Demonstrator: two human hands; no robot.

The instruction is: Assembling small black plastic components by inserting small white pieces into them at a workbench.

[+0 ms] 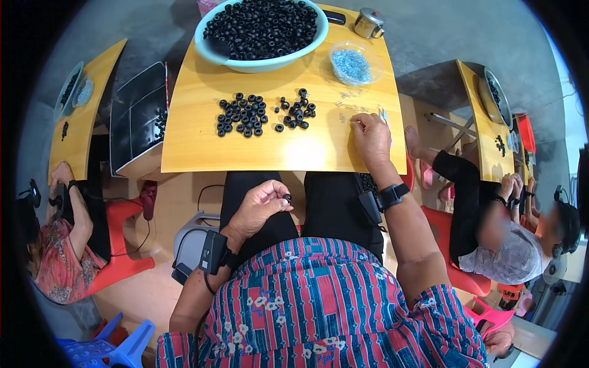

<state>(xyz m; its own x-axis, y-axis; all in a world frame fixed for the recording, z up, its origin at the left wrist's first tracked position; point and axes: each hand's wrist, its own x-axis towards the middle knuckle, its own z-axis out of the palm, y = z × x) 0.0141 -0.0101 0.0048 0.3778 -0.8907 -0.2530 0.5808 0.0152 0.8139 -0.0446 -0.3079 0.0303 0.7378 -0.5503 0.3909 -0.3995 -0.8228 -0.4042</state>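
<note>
Left grip [257, 207] pinching ring [287, 198]; best steady. Right grip [372, 138] pressed together near surface [245, 158] right edge, contents unclear; lift clear bits [343, 117] singly.

A metal cup [370, 24] stands at the far right. On the left, a co-worker in a red patterned top [58, 260] sits at a side table [101, 80] — a blue plastic stool [133, 343] is behind. Rightward, another person in grey [506, 253] sits near a pink stool [494, 314].
</note>
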